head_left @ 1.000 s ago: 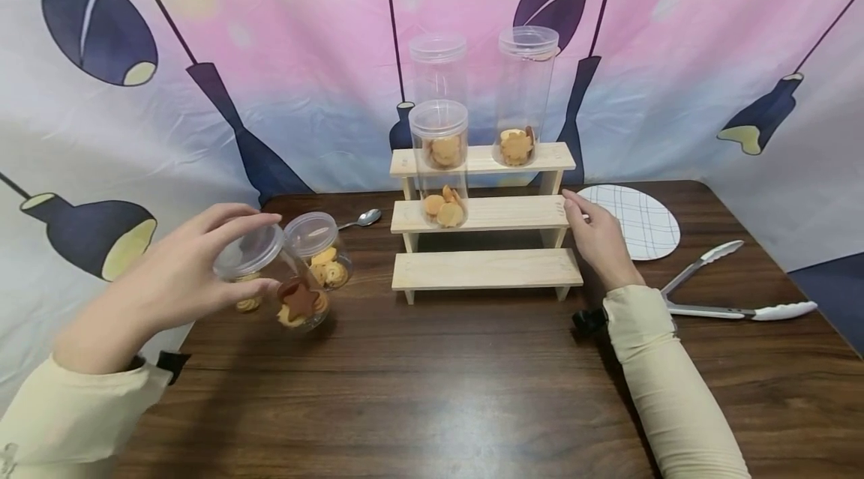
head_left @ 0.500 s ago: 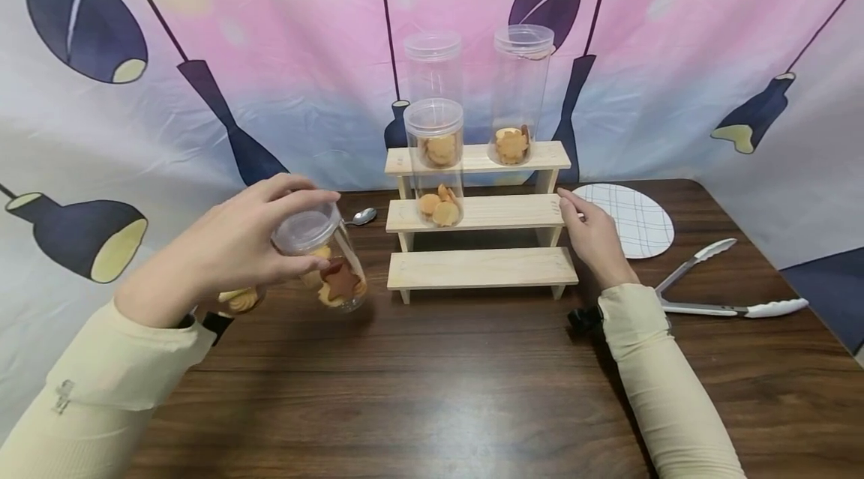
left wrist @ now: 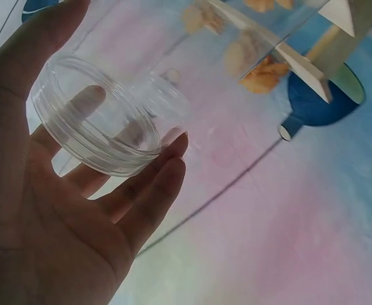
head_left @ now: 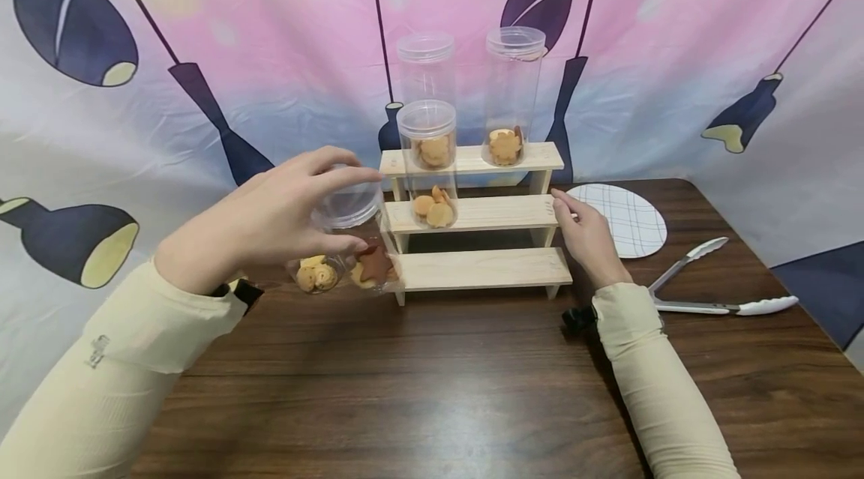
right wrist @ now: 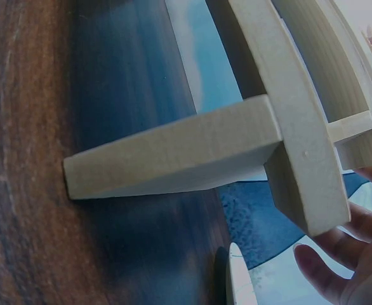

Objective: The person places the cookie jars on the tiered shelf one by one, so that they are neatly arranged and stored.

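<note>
My left hand (head_left: 283, 209) grips a clear lidded jar (left wrist: 103, 121) near its top, thumb in front and fingers around the far side. Brown star-shaped cookies (head_left: 373, 266) lie in its bottom, which overlaps the left end of the lowest step in the head view. A three-step wooden display stand (head_left: 479, 269) stands at the centre. My right hand (head_left: 589, 235) holds the right end of its middle step, fingers bent at the edge. One tall cookie jar (head_left: 428, 164) is on the middle step; a second jar (head_left: 514, 97) and another are on the top step.
Behind the left hand, swirl cookies (head_left: 317, 274) show in another jar, mostly hidden. Right of the stand lie a white checked oval mat (head_left: 628, 220) and open tongs (head_left: 715, 306) with white tips. A patterned cloth (head_left: 283, 37) hangs behind the brown table (head_left: 432, 396).
My left hand has carried the star-cookie jar rightward and up, from the left of the table to the stand's left end. The right hand stays at the middle step.
</note>
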`<state>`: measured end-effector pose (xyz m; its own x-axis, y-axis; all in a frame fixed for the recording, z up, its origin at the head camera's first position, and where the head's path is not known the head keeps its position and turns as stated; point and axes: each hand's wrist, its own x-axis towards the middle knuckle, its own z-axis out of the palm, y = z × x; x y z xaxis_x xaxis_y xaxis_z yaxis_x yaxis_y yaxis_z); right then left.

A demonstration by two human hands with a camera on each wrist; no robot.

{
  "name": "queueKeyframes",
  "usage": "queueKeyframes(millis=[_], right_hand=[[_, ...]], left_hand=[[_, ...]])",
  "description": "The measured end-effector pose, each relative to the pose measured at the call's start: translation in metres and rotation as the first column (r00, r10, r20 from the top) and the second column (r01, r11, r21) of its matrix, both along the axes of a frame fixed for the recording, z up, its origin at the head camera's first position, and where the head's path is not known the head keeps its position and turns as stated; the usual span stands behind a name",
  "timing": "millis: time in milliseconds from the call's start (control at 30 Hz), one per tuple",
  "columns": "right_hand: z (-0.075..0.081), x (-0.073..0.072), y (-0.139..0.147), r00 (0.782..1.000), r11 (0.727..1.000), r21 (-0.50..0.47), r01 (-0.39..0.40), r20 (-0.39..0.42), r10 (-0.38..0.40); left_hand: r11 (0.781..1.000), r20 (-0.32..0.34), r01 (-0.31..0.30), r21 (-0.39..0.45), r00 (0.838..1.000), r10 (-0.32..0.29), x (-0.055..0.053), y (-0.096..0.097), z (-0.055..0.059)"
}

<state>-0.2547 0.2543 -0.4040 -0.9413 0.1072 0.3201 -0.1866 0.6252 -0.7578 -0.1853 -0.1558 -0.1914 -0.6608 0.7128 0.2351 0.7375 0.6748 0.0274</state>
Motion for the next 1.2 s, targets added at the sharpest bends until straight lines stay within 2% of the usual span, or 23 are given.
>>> queueKeyframes(millis=[233,433,667,867,1000,1200], right_hand=[[-0.001,0.001,0.0,1.0,1.0,0.003,0.003,0.013,-0.003],[-0.002,0.002,-0.002,1.0,1.0,-0.004,0.002,0.022,-0.002],[-0.002,0.001,-0.002,1.0,1.0,-0.003,0.007,0.004,-0.007],[-0.003,0.0,-0.001,1.0,1.0,0.003,0.014,0.007,-0.014],[-0.003,0.001,-0.002,1.0,1.0,0.0,0.019,0.005,-0.019],[-0.002,0.001,-0.002,1.0,1.0,-0.001,0.013,0.001,-0.013]], left_hand=[[0.996,-0.017,0.09,-0.013,0.996,-0.09,-0.002,0.029,0.009],[0.991,0.004,0.131,-0.002,0.991,-0.131,-0.003,0.056,0.015],[0.976,-0.003,0.215,-0.021,0.977,-0.215,-0.01,0.081,0.022],[0.973,0.044,0.222,-0.061,0.975,-0.22,-0.02,0.109,0.031],[0.97,0.069,0.235,-0.057,0.97,-0.231,-0.03,0.127,0.035],[0.981,0.124,0.186,-0.061,0.976,-0.177,-0.049,0.152,0.038]])
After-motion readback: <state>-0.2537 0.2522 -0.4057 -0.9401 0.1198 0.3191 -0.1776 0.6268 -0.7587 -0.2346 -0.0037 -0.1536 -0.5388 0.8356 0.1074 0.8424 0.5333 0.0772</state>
